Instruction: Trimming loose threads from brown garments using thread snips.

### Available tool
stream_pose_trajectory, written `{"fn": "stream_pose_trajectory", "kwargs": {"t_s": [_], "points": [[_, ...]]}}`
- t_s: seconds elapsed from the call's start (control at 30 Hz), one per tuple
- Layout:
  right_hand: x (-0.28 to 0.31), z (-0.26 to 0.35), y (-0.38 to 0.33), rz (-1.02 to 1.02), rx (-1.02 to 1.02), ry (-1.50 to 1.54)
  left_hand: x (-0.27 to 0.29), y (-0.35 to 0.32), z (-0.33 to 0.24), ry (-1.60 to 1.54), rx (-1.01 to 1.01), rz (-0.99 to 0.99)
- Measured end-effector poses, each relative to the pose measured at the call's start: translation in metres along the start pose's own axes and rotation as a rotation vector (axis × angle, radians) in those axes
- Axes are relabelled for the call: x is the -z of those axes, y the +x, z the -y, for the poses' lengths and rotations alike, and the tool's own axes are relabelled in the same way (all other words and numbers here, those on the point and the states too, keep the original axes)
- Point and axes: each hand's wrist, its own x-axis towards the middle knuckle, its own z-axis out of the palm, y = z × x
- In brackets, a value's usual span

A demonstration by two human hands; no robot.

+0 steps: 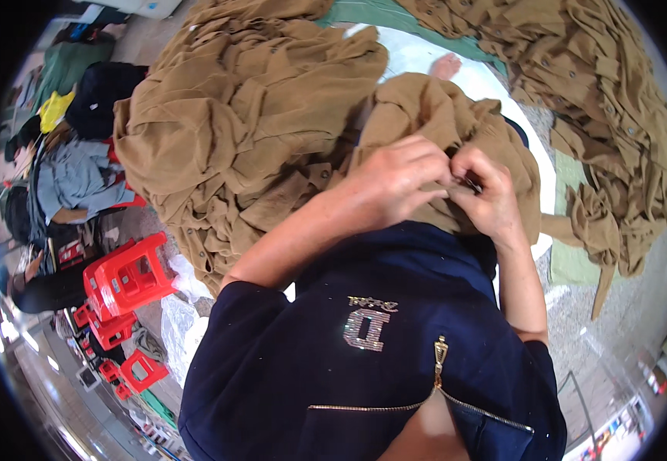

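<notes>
Two hands nearly meet in the head view, left hand [405, 175] and right hand [489, 187], over the near part of a brown garment [418, 104]. It lies beneath them and spreads away from the body, inside the right edge of the white sheet [546, 180], bunched with no clear long axis; neither hand is plainly nearer. Both hands' fingertips are pinched together, seemingly on a small fold of it, the exact spot hidden.
</notes>
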Motion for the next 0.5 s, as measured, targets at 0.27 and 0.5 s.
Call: {"fn": "stream_pose_trajectory", "kwargs": {"t_s": [0.27, 0.5], "points": [[-0.014, -0.002, 0.000, -0.198, 0.011, 0.076, -0.006, -0.004, 0.025, 0.158, -0.261, -0.144], [-0.026, 0.004, -0.010, -0.464, 0.148, -0.115, -0.023, -0.008, 0.020, 0.171, -0.136, -0.253]]}}
